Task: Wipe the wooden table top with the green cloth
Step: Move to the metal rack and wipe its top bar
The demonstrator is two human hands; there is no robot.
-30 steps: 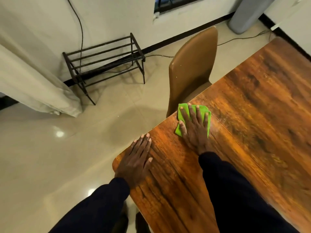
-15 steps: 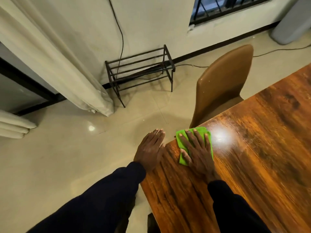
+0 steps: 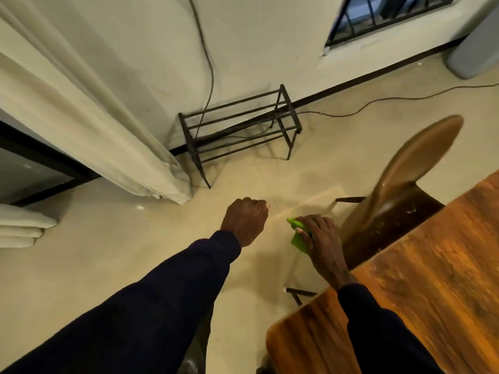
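The wooden table top (image 3: 421,287) fills the lower right, its rounded near corner at the bottom. My right hand (image 3: 322,238) is out past the table's left edge, over the floor, with its fingers closed on the green cloth (image 3: 298,240); most of the cloth is hidden under the hand. My left hand (image 3: 247,220) hangs over the floor to the left of it, fingers curled into a loose fist with nothing in it. Both arms wear dark sleeves.
A brown chair (image 3: 405,179) stands pushed against the table's left edge, right of my right hand. A black metal rack (image 3: 237,130) stands by the wall. A cream curtain (image 3: 89,125) hangs at left. A cable (image 3: 391,99) lies on the tiled floor.
Both hands have left the table top and moved left, off its edge over the floor. The right hand went from flat on the cloth to gripping it. The left hand curled shut. The view swung left.
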